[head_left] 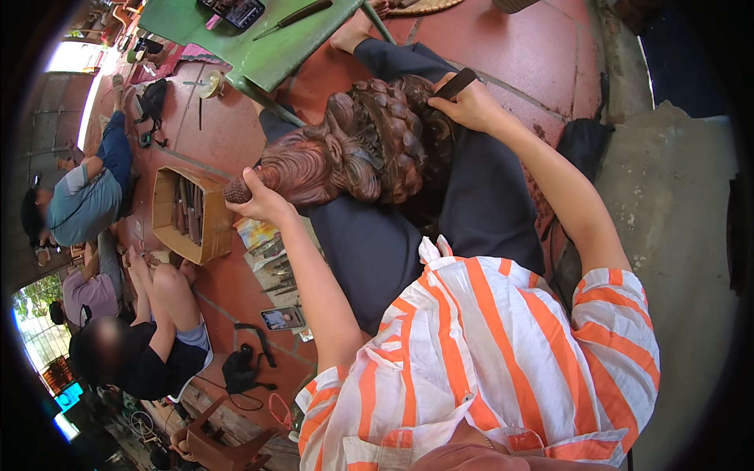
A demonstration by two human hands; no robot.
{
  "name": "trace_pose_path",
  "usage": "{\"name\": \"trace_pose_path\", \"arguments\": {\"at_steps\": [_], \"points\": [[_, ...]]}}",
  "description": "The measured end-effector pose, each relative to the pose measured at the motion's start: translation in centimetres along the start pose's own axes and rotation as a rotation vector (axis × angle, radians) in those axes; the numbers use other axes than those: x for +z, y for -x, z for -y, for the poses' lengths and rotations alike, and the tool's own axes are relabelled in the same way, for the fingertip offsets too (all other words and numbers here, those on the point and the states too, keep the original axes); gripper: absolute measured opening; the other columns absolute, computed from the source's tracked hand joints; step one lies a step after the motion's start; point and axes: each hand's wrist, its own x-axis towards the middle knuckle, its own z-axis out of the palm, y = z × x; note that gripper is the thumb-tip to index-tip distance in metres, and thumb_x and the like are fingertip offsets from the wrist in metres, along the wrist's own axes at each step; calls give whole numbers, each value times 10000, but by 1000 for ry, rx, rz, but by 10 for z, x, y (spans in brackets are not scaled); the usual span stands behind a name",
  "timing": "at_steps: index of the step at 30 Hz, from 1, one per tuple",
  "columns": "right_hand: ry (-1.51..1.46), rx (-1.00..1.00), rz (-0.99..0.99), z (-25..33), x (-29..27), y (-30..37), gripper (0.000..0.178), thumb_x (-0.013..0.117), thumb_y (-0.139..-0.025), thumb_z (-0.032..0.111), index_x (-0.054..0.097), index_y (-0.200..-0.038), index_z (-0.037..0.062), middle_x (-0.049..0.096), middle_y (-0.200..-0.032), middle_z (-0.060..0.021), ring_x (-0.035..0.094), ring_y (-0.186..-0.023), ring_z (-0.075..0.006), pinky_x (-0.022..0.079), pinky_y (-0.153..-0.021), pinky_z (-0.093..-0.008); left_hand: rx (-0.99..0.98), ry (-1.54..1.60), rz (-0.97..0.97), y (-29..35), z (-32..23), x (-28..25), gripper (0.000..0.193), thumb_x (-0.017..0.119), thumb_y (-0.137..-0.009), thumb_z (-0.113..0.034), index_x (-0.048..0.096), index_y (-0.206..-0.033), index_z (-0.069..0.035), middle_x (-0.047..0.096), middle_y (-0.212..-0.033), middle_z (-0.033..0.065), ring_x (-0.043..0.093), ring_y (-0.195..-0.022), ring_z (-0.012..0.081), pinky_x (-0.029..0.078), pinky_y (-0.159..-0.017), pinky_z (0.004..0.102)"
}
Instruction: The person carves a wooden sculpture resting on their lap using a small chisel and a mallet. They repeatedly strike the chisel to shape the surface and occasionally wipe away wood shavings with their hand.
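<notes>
A dark reddish-brown carved wooden statue (345,153), a robed seated figure on a petalled base, lies tilted across my lap. Its knobbly head points left and its base is to the right, between my legs. My left hand (265,202) wraps round the head and neck of the figure. Over at the base, my right hand (471,104) grips a dark wooden-handled tool (455,83). The handle sticks out above my fingers, and its working end is hidden by my hand.
A green table (271,59) beyond the statue bears a phone and a pointed tool. Left of me stands a box (214,228) of wooden-handled tools. Another phone (283,318) lies beside my left forearm. Several people sit at the left. A grey slab (667,235) flanks my right.
</notes>
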Motion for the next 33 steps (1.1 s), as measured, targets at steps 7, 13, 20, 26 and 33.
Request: {"name": "trace_pose_path", "arguments": {"at_steps": [7,13,20,26,33], "points": [[191,-105,-256,8,26,13,387,775,-761,305,610,-946,7,646,-909,-166,622,-876,-384,499,-782,-424,-2,-30,-6,-3,7,2,805,731,-836,-288,303,-1411,79,510,-1304,215,573,-1099,278,475,-962,367],[-79,-20,-50,2,2,0,371,752,-763,309,645,-764,-46,635,-864,-232,613,-827,-429,494,-725,-470,-23,-1,9,-1,4,-1,801,727,-839,-286,302,-1409,83,507,-1306,215,574,-1100,274,480,-957,363],[246,-101,-63,9,15,1,595,760,-764,383,582,-1004,-131,599,-1049,-286,606,-958,-432,499,-842,-462,-30,26,17,-3,7,1,799,727,-841,-295,305,-1404,83,511,-1295,218,581,-1091,271,496,-934,358],[33,42,151,18,-10,-5,448,724,-788,308,613,-1079,-14,623,-1022,-234,606,-956,-389,499,-819,-457,9,-47,-14,-2,4,-2,802,719,-845,-310,301,-1404,85,513,-1285,221,582,-1088,278,494,-937,362],[261,-99,-119,9,21,2,484,760,-764,356,608,-1031,-18,628,-968,-230,605,-930,-438,507,-827,-447,-13,5,-1,-2,4,3,812,725,-838,-309,299,-1406,85,528,-1266,214,598,-1056,266,506,-916,353]]}}
